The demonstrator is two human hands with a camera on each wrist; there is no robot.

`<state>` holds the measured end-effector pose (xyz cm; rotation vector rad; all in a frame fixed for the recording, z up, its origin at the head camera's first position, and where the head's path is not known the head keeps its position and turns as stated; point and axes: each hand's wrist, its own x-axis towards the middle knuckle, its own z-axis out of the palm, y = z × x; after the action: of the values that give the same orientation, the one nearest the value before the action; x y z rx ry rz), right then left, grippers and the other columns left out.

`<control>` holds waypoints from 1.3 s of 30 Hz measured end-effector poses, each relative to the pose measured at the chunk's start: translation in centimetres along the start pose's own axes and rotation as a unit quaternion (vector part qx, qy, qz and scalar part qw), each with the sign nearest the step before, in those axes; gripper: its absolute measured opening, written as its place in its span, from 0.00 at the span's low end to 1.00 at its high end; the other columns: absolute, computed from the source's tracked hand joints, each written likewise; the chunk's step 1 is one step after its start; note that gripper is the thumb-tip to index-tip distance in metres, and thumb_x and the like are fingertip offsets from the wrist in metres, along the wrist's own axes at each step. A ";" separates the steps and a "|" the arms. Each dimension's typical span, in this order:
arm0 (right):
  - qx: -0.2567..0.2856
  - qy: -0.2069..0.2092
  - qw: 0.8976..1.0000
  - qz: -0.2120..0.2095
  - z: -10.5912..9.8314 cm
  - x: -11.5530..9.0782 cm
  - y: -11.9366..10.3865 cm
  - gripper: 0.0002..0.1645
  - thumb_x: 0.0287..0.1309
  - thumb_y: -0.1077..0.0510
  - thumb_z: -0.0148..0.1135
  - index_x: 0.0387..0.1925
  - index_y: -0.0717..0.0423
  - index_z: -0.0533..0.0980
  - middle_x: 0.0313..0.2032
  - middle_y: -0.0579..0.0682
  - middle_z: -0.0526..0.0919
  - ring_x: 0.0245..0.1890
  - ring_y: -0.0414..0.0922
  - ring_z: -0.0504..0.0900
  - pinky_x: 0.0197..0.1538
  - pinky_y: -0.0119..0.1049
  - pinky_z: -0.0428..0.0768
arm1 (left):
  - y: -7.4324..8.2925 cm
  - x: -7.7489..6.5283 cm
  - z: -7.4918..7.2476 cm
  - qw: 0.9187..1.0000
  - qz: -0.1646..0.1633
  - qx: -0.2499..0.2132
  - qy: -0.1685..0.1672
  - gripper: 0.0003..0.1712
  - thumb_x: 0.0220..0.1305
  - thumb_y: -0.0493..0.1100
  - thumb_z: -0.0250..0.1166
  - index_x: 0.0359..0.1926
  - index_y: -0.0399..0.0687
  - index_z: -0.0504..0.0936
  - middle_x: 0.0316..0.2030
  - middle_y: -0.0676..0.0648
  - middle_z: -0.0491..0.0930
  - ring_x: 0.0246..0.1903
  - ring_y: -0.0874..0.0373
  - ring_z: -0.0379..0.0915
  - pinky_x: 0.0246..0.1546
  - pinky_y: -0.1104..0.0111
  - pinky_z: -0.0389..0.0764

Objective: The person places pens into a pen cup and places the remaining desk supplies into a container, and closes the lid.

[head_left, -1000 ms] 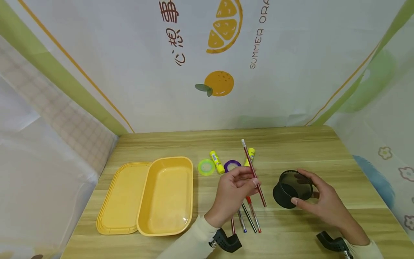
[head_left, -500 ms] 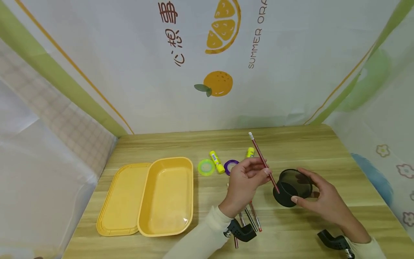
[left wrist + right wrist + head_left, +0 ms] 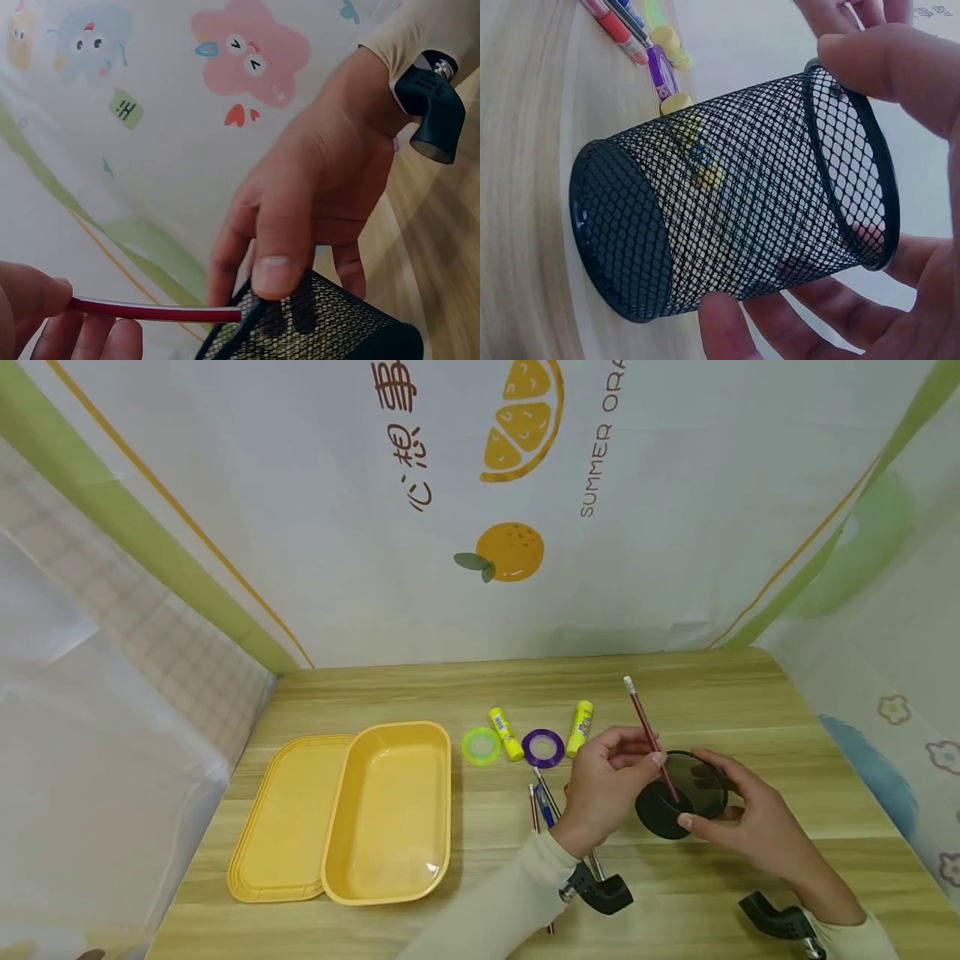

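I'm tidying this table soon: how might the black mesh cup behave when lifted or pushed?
The black mesh cup is probably light for its size, since its wall is see-through netting. It looks stiff, showing no dent where gripped. Being round, it would likely roll if laid on its side.

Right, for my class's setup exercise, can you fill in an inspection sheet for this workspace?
Surface: wood-grain table.
Job's things: red pencil, lower end at the mouth of a black mesh cup.
Clutter: yellow box, yellow lid, two yellow tubes, green ring, purple ring, pens, some partly hidden.
Grips: left grip pinches the pencil; right grip holds the cup.
Cables: nothing seen.
Surroundings: white printed sheet behind the table.
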<state>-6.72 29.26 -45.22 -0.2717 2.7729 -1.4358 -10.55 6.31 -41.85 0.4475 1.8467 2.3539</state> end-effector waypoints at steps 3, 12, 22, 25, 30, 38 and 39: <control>-0.002 0.001 1.000 -0.001 0.0 0.0 0.0 0.54 0.59 0.56 0.80 0.81 0.47 0.61 0.71 0.59 0.70 0.51 0.30 0.79 0.31 0.37 0.86 | -0.7 0.2 0.3 0.999 0.003 0.041 -0.002 0.12 0.70 0.37 0.71 0.53 0.45 0.88 0.48 0.39 0.88 0.41 0.73 0.85 0.46 0.75 0.86; -0.005 0.007 1.000 -0.007 0.2 0.0 -0.1 0.54 0.59 0.56 0.80 0.81 0.47 0.62 0.70 0.58 0.70 0.50 0.31 0.80 0.31 0.37 0.86 | -1.8 0.2 0.4 0.994 0.007 0.109 -0.005 0.13 0.69 0.37 0.71 0.53 0.39 0.88 0.44 0.46 0.90 0.39 0.73 0.85 0.45 0.77 0.85; -0.024 0.023 0.999 -0.019 0.4 0.0 0.0 0.54 0.57 0.56 0.82 0.80 0.47 0.63 0.69 0.57 0.72 0.53 0.24 0.75 0.33 0.33 0.85 | -2.0 0.2 0.1 0.990 0.020 0.139 -0.002 0.12 0.73 0.42 0.68 0.55 0.49 0.90 0.45 0.48 0.92 0.40 0.76 0.85 0.43 0.78 0.85; -0.029 0.024 0.999 -0.019 0.5 0.1 0.0 0.54 0.57 0.56 0.81 0.80 0.48 0.63 0.69 0.59 0.72 0.53 0.22 0.74 0.34 0.33 0.85 | -1.9 0.2 0.1 0.986 0.032 0.161 -0.008 0.14 0.75 0.42 0.67 0.57 0.50 0.89 0.46 0.46 0.92 0.42 0.76 0.84 0.44 0.80 0.84; -0.032 0.020 0.999 -0.013 0.5 0.2 0.0 0.54 0.58 0.54 0.81 0.81 0.49 0.62 0.71 0.61 0.71 0.53 0.22 0.73 0.33 0.33 0.84 | -1.9 0.1 -0.1 0.982 0.036 0.182 -0.017 0.15 0.77 0.43 0.64 0.60 0.50 0.88 0.51 0.44 0.90 0.45 0.75 0.83 0.44 0.81 0.83; -0.034 0.020 0.999 -0.014 0.5 0.1 -0.1 0.54 0.58 0.54 0.80 0.81 0.48 0.62 0.72 0.62 0.71 0.52 0.23 0.74 0.33 0.33 0.85 | -2.2 -0.1 -0.3 0.977 0.043 0.208 -0.008 0.16 0.78 0.44 0.63 0.60 0.46 0.88 0.54 0.47 0.89 0.48 0.74 0.83 0.44 0.83 0.82; -0.033 0.020 0.999 -0.015 0.5 0.1 0.0 0.54 0.58 0.54 0.80 0.81 0.48 0.63 0.72 0.62 0.71 0.51 0.23 0.75 0.33 0.33 0.85 | -2.2 -0.1 -0.3 0.977 0.044 0.210 -0.007 0.16 0.78 0.44 0.63 0.60 0.47 0.88 0.54 0.47 0.89 0.49 0.73 0.83 0.44 0.83 0.82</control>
<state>-6.82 28.84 -45.46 -0.2887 2.8641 -1.3725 -10.71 6.57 -44.02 0.5929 2.3662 1.9921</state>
